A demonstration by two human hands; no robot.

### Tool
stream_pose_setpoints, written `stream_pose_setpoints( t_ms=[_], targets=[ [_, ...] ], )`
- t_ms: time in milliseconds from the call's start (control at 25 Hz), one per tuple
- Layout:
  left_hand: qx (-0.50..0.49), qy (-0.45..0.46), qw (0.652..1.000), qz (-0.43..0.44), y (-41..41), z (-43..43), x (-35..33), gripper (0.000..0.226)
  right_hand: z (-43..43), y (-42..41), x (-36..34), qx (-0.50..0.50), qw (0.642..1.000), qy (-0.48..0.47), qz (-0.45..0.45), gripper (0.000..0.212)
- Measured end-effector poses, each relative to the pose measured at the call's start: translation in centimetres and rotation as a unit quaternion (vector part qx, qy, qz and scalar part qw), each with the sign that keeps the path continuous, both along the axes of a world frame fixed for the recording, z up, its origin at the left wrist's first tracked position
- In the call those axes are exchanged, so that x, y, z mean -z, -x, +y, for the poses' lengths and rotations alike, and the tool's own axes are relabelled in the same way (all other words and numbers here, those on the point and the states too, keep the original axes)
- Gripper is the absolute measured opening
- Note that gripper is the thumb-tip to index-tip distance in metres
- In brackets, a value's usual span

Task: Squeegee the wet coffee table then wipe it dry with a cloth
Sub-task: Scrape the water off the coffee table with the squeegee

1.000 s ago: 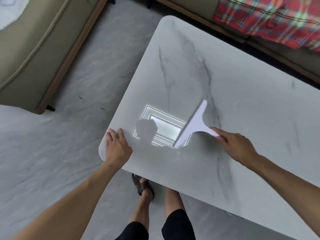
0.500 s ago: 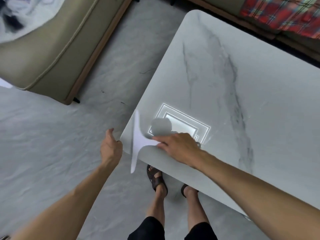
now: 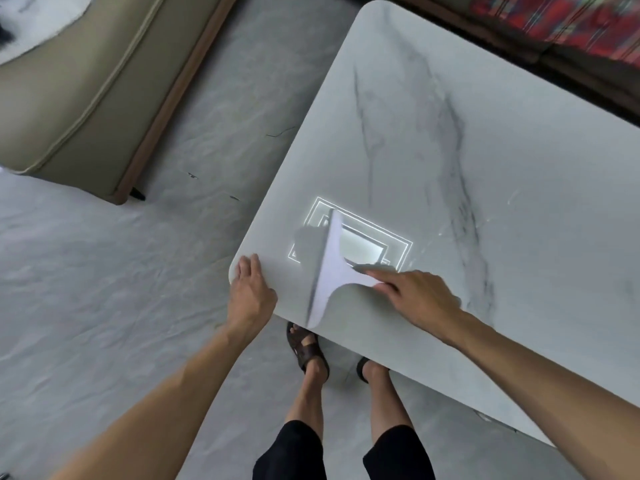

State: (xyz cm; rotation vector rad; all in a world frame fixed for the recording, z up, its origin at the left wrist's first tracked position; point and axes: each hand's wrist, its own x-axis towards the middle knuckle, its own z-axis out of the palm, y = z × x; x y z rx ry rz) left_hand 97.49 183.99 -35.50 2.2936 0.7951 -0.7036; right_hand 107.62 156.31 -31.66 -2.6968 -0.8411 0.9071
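Table [image 3: 519, 168]: white marble-look top with grey veins and rounded corners, standing on a grey marbled floor [image 3: 104, 289]. A bright rectangular reflection [image 3: 367, 244] shows near the near-left corner, with faint wet streaks [image 3: 446, 230] to its right. The squeegee [image 3: 329, 268] rests blade-down across the reflection, its lower end at the near edge, its handle held by the right hand [image 3: 419, 299]. The left hand [image 3: 251, 292] rests on the corner. On the floor: sofa [image 3: 86, 91], far left; sandalled feet [image 3: 306, 348] by the near edge.
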Motion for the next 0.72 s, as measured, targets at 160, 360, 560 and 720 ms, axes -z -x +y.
stream_pose_setpoints(
  t_ms=[160, 360, 560, 720],
  targets=[
    [0.031, -0.042, 0.995, 0.089, -1.4, -2.0, 0.0, 0.062, -11.1, 1.0, -2.7, 0.117, 0.988, 0.104, 0.004, 0.034],
    [0.008, -0.061, 0.998, 0.008, -1.6, -4.3, -1.1, 0.058, -8.8, 4.2, -2.7, 0.092, 0.993, 0.003, 0.069, 0.037],
    [0.016, -0.025, 0.999, -0.033, 0.4, -8.9, -1.6, 0.054, -1.8, 6.2, 1.5, -0.008, 0.997, -0.036, 0.067, 0.034],
    [0.022, -0.033, 0.998, -0.039, 1.8, -13.5, -1.6, 0.041, -8.8, 5.2, 2.2, 0.018, 0.998, -0.018, 0.058, 0.036]
  ],
)
